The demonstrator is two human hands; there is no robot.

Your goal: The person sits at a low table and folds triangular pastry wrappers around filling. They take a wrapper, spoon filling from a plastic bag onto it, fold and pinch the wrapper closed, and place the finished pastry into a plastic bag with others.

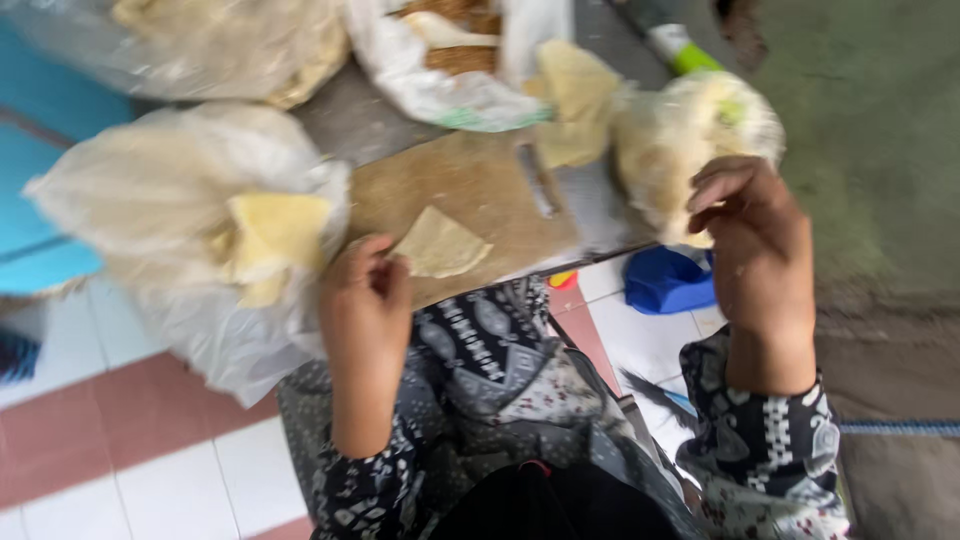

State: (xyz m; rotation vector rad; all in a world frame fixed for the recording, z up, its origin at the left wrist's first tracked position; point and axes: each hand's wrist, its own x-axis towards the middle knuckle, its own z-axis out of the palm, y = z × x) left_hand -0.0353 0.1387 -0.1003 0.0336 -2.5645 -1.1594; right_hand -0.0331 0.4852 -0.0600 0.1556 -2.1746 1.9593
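Left hand (365, 300) pinches a pale triangular wrapper (440, 243) flat on the wooden board (470, 190), pinning it steady. Right hand (755, 240) curls over a clear bag of wrappers (680, 140); I cannot tell whether it grips.

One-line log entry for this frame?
left hand: on triangular wrapper | right hand: at bag of wrappers | surface: wooden board
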